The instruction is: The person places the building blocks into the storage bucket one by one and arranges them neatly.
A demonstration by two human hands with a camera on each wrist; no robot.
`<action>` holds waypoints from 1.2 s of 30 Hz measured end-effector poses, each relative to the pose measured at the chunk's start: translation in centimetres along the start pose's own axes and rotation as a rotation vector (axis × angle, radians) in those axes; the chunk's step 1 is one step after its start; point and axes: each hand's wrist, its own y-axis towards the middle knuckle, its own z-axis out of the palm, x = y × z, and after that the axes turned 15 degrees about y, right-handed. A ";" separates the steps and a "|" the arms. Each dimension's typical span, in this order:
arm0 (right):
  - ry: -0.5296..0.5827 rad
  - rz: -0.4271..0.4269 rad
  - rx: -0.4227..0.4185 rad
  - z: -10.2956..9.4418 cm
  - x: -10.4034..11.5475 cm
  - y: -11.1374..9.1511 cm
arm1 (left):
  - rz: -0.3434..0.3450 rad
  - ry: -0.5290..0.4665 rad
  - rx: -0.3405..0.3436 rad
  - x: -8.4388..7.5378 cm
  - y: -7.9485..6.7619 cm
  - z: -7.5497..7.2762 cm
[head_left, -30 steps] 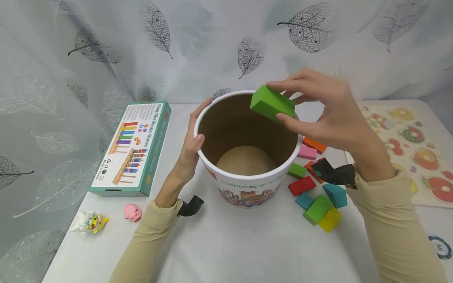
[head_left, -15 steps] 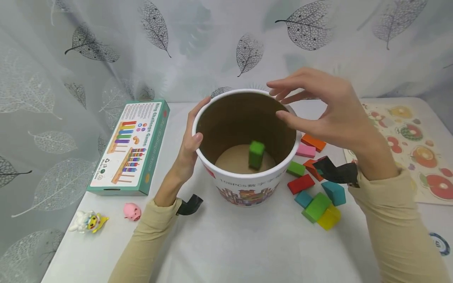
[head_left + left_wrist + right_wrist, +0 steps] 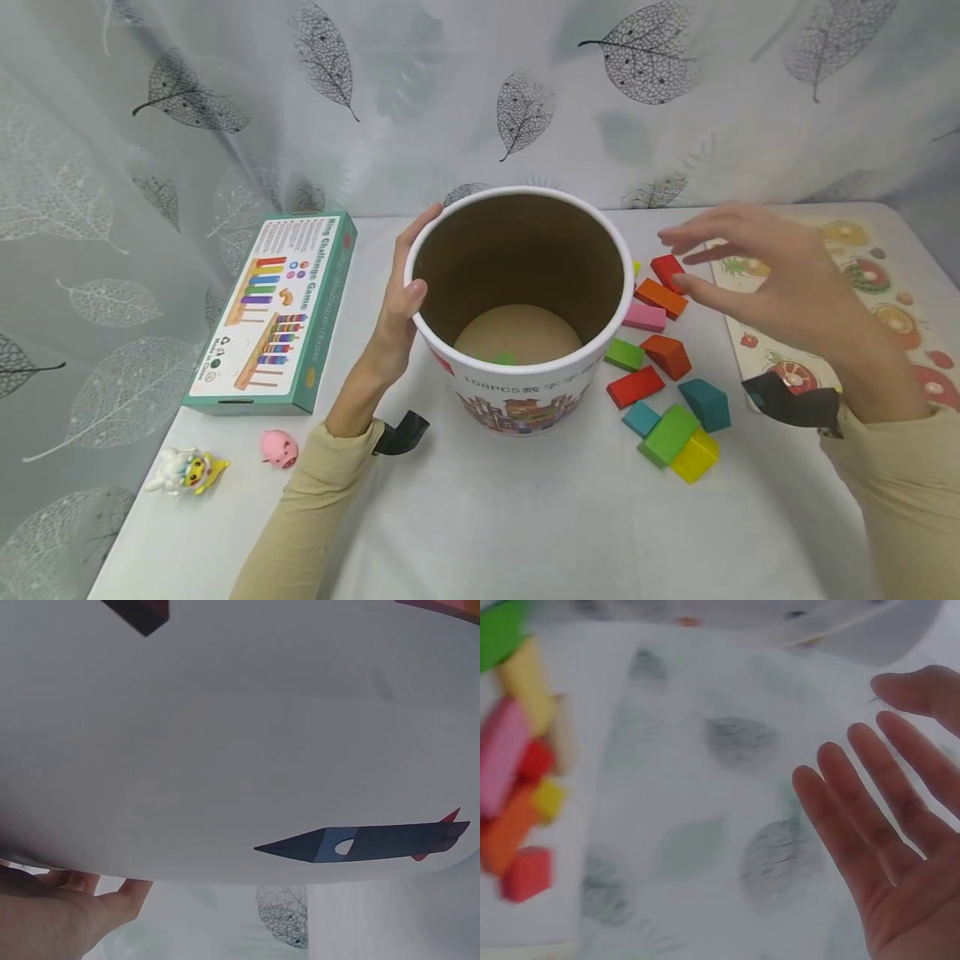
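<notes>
**Small play corner, likely in a home**

We take this for an indoor play corner, most like one in a home, though we cannot tell what kind of room holds it. A pale leaf-print curtain (image 3: 435, 92) hangs right behind the white counter (image 3: 510, 517), a soft, domestic backdrop. What we see laid out is mostly toys: a "Ring Challenge Game" box (image 3: 273, 312), a pink pig (image 3: 279, 448), a white-and-yellow figurine (image 3: 187, 472), and coloured building blocks (image 3: 671, 435) scattered beside a large white bucket (image 3: 517, 410) marked "108PCS". A fruit-print mat (image 3: 768, 342) lies at the right. The right wrist view, blurred, shows us leaf-print cloth and blocks again.
</notes>
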 end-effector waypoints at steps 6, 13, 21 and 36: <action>-0.039 0.227 0.094 1.9 -2.7 -4.2 | 0.002 -0.004 -0.001 -0.2 0.0 0.0; 0.006 0.428 0.233 3.5 -5.2 -6.2 | 0.005 -0.012 0.001 -0.1 -0.1 0.0; -0.025 0.532 0.308 3.5 -6.7 -6.8 | 0.007 -0.017 -0.003 -0.1 -0.1 0.1; -0.131 0.502 0.295 1.5 -5.7 -5.0 | 0.027 -0.015 0.005 0.1 0.1 0.0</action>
